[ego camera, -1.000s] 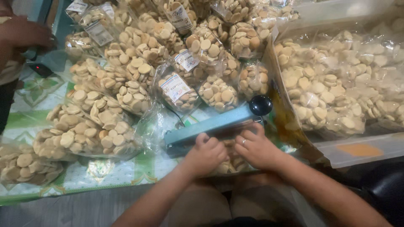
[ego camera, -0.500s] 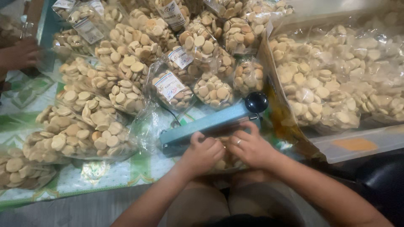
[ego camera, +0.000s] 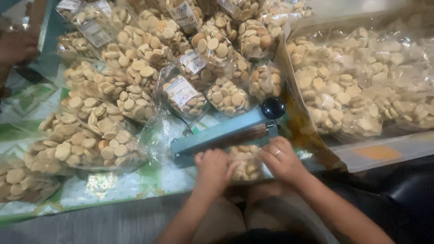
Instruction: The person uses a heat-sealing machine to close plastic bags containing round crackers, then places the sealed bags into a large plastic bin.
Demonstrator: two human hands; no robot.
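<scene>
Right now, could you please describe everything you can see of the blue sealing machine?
The heat sealer is a long, narrow teal-blue bar, apparently metal, with a round black knob at its far end. It lies slantwise on the patterned table cover, arm down on a clear bag of biscuits held by both hands.

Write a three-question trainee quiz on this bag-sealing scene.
1. True or false: both hands rest on the small bag of round biscuits at the blue-green heat sealer.
2. Which hand wears a ring? A) left hand B) right hand
3. Fill in: the black knob sits at the sealer's ____ end, as seen in the picture.

Key: 1 true; 2 B; 3 right. Filled biscuit bags are piled beyond the sealer, and another person's hand shows at the far left.
</scene>
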